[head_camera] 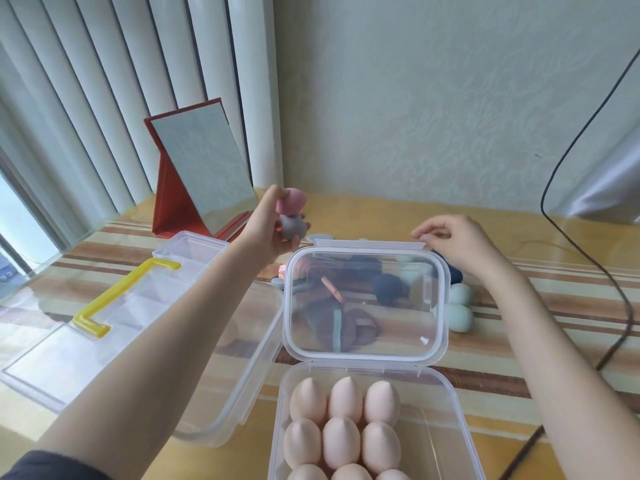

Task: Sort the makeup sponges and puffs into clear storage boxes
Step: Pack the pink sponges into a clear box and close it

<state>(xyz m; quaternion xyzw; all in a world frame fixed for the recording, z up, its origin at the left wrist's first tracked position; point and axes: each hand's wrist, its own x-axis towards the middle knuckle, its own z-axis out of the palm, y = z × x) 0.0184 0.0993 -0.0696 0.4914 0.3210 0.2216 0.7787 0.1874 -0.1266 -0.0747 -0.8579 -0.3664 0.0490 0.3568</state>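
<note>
My left hand [273, 226] is raised above the table and grips two sponges, a pink one [292, 200] on top and a grey one [293, 226] below. My right hand [457, 242] hovers with loosely curled fingers just behind the raised clear lid [363, 299] of the near storage box [446, 420]; whether it touches the lid's clasp I cannot tell. That box holds several beige egg-shaped sponges [341, 441] in rows. Behind the lid lie dark blue sponges [388, 287], brown puffs [349, 329] and pale green sponges [459, 317].
A divided clear box with a yellow handle [121, 296] lies at the left, and another clear box [249, 368] sits under my left forearm. A red-framed standing mirror [204, 171] is at the back. A black cable [623, 306] runs down the right side.
</note>
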